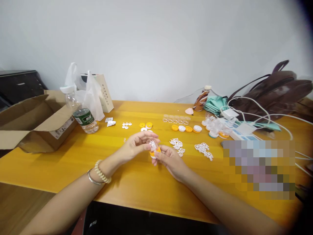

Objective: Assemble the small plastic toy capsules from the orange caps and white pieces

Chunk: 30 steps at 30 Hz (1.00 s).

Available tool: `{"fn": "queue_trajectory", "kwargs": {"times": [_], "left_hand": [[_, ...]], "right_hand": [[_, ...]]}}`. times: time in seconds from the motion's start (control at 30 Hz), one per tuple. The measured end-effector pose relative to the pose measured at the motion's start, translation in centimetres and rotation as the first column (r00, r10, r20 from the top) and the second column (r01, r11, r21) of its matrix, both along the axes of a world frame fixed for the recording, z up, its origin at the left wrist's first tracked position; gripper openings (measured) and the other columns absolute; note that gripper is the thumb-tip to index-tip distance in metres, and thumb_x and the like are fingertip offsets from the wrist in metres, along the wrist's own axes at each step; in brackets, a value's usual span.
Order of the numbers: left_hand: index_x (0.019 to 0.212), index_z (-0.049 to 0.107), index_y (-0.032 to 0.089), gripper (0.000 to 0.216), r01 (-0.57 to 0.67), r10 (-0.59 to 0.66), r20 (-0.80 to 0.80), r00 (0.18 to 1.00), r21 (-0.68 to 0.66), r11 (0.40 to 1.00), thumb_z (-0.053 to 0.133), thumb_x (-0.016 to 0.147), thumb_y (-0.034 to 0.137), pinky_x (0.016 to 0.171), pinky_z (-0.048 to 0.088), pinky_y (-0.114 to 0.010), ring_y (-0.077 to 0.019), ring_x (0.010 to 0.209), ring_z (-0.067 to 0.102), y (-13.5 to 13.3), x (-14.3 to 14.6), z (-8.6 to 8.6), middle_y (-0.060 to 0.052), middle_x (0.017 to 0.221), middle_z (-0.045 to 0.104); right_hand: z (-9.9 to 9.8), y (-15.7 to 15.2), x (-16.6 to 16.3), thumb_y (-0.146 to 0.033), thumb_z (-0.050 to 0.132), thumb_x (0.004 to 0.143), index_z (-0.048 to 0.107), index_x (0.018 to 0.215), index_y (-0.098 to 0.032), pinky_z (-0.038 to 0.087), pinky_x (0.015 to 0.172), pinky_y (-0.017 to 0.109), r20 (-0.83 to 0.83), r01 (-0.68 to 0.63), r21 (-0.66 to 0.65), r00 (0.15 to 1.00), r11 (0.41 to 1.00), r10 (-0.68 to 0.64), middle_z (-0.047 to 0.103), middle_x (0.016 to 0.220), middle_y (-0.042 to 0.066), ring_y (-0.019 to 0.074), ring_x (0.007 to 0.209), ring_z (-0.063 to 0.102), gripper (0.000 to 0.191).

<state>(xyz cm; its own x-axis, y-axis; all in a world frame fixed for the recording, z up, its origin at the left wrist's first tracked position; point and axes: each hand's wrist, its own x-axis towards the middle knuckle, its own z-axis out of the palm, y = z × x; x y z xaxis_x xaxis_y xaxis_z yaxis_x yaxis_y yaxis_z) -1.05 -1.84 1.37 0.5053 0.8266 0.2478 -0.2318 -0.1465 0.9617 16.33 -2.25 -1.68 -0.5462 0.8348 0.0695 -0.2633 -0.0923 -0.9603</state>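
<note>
Both hands meet over the front middle of the table around a small container (153, 146) with a clear dome and an orange and white base; something white and patterned shows inside the dome. My left hand (137, 145) is closed on the clear upper part, with thumb and fingers on its sides. My right hand (172, 160) grips the orange and white base from the right. Just behind the hands lie yellow and white round caps (148, 125), partly hidden by my left fingers. White lattice-like plastic pieces (177, 146) are nearest to my right hand, with a second group (204, 150) farther right.
Clear cups (176, 119) line up behind orange and white caps (181, 128). Small white parts (126, 125) and foil packets (110, 122) lie left. A water bottle (84, 117) stands beside an open cardboard box (46, 130). Cables and a power strip (242, 135) occupy the right side.
</note>
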Motion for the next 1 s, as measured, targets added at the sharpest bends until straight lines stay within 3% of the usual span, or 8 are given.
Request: {"fn": "queue_trajectory", "kwargs": {"times": [0.13, 0.23, 0.33, 0.47, 0.6, 0.77, 0.9, 1.0], "left_hand": [[0.122, 0.05, 0.023, 0.044, 0.021, -0.019, -0.031, 0.999, 0.095, 0.995, 0.062, 0.08, 0.022, 0.092, 0.042, -0.036, -0.0225, 0.113, 0.049, -0.2, -0.3, 0.2, -0.011, 0.13, 0.047], [0.116, 0.054, 0.023, 0.046, -0.171, 0.19, -0.111, 0.975, 0.163, 0.972, 0.07, 0.073, 0.021, 0.092, 0.04, -0.035, -0.0188, 0.103, 0.052, -0.1, 0.4, -0.2, -0.007, 0.113, 0.056], [0.105, 0.059, 0.018, 0.036, -0.236, 0.249, -0.114, 0.962, 0.12, 0.964, 0.071, 0.072, 0.023, 0.085, 0.042, -0.032, -0.0146, 0.084, 0.056, -0.1, 1.1, -0.6, -0.004, 0.09, 0.061], [0.107, 0.06, 0.018, 0.032, -0.117, 0.117, -0.011, 0.993, 0.016, 0.993, 0.066, 0.077, 0.026, 0.082, 0.043, -0.032, -0.0162, 0.085, 0.059, -0.3, 1.1, -0.4, -0.006, 0.094, 0.064], [0.13, 0.044, 0.024, 0.05, 0.071, -0.068, 0.054, 0.996, -0.055, 0.996, 0.059, 0.082, 0.03, 0.087, 0.042, -0.037, -0.021, 0.099, 0.057, -0.4, 0.6, -0.3, -0.012, 0.123, 0.055], [0.119, 0.052, 0.023, 0.043, -0.132, 0.129, 0.061, 0.99, 0.041, 0.99, 0.065, 0.078, 0.03, 0.082, 0.044, -0.03, -0.0161, 0.09, 0.056, -0.1, 0.8, -0.8, -0.007, 0.107, 0.058], [0.131, 0.039, 0.024, 0.053, 0.07, -0.064, 0.12, 0.991, -0.05, 0.996, 0.059, 0.083, 0.032, 0.077, 0.047, -0.034, -0.0173, 0.084, 0.058, -0.3, 0.9, -0.6, -0.011, 0.109, 0.058], [0.13, 0.042, 0.025, 0.056, 0.044, -0.041, 0.113, 0.993, -0.023, 0.999, 0.062, 0.08, 0.039, 0.078, 0.048, -0.032, -0.0197, 0.094, 0.056, -0.4, 0.8, -0.4, -0.013, 0.127, 0.049]], "right_hand": [[0.4, -0.2, 0.0, -0.035, 0.072, 0.069, 0.057, 0.081, -0.018, 0.043, 0.058, 0.023, 0.01, 0.072, 0.05, 0.997, 0.996, -0.072, 0.06, 0.064, -0.004, 0.0078, 0.056, 0.054, 0.026], [0.5, -0.1, 0.0, -0.032, 0.076, 0.063, 0.05, 0.076, -0.019, 0.038, 0.054, 0.021, 0.057, 0.191, 0.097, 0.979, 0.977, -0.197, 0.057, 0.062, -0.007, 0.0065, 0.054, 0.049, 0.031], [0.3, 0.0, 0.1, -0.031, 0.077, 0.062, 0.047, 0.071, -0.02, 0.035, 0.05, 0.02, 0.072, 0.194, 0.091, 0.977, 0.977, -0.201, 0.053, 0.057, -0.008, 0.0055, 0.049, 0.045, 0.034], [0.3, -0.2, 0.2, -0.036, 0.071, 0.068, 0.054, 0.077, -0.017, 0.038, 0.05, 0.022, -0.056, 0.031, -0.047, 0.998, 0.998, -0.034, 0.056, 0.056, -0.005, 0.0071, 0.048, 0.049, 0.027], [0.6, -0.3, 0.2, -0.035, 0.071, 0.07, 0.057, 0.079, -0.016, 0.04, 0.051, 0.021, -0.138, -0.043, -0.111, 0.99, 0.993, 0.028, 0.059, 0.058, -0.003, 0.0077, 0.051, 0.052, 0.025], [0.7, -0.3, 0.3, -0.031, 0.072, 0.069, 0.06, 0.08, -0.015, 0.042, 0.054, 0.021, -0.102, -0.017, -0.065, 0.995, 0.998, 0.011, 0.061, 0.062, -0.002, 0.0076, 0.055, 0.054, 0.023], [0.7, -0.4, 0.3, -0.032, 0.072, 0.07, 0.061, 0.084, -0.016, 0.043, 0.054, 0.021, -0.117, -0.034, -0.055, 0.993, 0.998, 0.027, 0.061, 0.063, -0.003, 0.0079, 0.055, 0.055, 0.024], [0.8, -0.3, 0.2, -0.03, 0.072, 0.07, 0.061, 0.083, -0.016, 0.044, 0.055, 0.021, -0.096, -0.004, -0.037, 0.995, 0.999, 0.0, 0.061, 0.065, -0.002, 0.0079, 0.057, 0.055, 0.022]]}}
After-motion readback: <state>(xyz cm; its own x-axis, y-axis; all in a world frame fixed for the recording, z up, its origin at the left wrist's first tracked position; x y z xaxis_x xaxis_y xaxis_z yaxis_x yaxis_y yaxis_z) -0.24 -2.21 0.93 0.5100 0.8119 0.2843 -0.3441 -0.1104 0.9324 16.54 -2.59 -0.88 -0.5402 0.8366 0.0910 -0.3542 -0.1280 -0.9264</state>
